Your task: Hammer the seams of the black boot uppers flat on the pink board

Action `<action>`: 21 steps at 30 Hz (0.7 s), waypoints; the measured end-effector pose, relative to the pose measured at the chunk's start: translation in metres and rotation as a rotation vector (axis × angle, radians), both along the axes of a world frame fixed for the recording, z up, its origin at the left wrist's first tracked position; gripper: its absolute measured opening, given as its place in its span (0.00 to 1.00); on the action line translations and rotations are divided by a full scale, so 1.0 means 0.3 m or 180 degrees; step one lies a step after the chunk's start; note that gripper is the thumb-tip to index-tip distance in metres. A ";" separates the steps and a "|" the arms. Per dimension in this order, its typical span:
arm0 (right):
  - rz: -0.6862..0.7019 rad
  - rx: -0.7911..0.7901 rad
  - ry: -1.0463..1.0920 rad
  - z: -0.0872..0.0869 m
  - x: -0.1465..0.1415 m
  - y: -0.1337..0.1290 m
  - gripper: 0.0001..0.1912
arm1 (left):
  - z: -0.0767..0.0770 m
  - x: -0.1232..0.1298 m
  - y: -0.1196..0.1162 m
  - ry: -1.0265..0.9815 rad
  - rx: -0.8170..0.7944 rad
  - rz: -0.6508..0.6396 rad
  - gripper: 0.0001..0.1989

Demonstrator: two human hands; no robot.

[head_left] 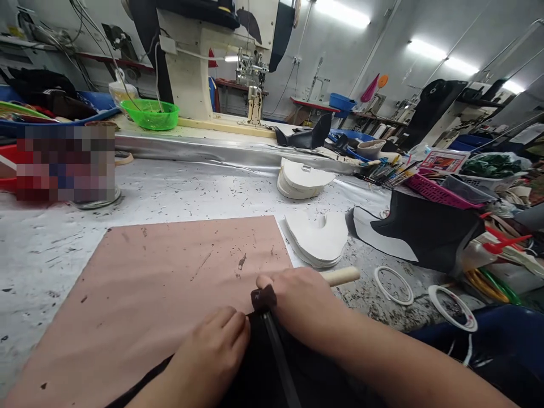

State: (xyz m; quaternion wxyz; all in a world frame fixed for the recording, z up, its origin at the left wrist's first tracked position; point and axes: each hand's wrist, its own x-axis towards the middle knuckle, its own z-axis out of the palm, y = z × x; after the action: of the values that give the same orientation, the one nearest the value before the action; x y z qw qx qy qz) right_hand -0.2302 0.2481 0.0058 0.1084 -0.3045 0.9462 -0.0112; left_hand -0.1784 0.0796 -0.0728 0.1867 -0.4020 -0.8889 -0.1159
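In the head view my right hand (304, 300) is closed around the pale wooden handle (342, 276) of a hammer. The dark hammer head (263, 298) rests at the upper edge of a black piece of material (259, 362), near a narrow dark strip (280, 357) running down it. My left hand (212, 351), fingers bent together, pinches the edge of that black material just left of the hammer head. Beneath part of the work lies a pinkish-brown sheet (178, 260). Both forearms cover some of the black piece.
White stacked cut pieces (317, 241) and another stack (301, 178) sit beyond the sheet. At right are a black boot-shaped piece (429, 226), tape rolls (393, 286) and a pink basket (442, 190). A sewing machine (185, 73) and green bowl (153, 116) stand behind.
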 end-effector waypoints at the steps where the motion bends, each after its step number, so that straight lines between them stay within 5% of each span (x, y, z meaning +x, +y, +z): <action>1: -0.0056 -0.0087 0.0104 0.001 0.002 -0.001 0.08 | 0.002 0.012 0.001 0.0076 -0.0135 0.0027 0.14; 11: -0.0325 0.0004 -0.0015 0.005 0.003 -0.019 0.09 | -0.001 0.051 -0.051 0.0276 0.0002 -0.0154 0.16; 16: 0.0017 -0.0031 -0.0263 0.013 0.012 -0.035 0.09 | 0.011 0.049 -0.042 0.0275 0.0131 -0.0275 0.14; 21: -0.0214 -0.0312 -0.0377 -0.047 0.044 -0.043 0.08 | 0.035 0.066 -0.111 0.0071 0.0494 0.0050 0.10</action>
State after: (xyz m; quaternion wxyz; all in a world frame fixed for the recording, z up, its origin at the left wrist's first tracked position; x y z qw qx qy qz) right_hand -0.2171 0.2351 -0.0082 0.1487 -0.2763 0.9462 -0.0791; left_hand -0.1586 0.0463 -0.0622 0.2281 -0.3806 -0.8782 -0.1784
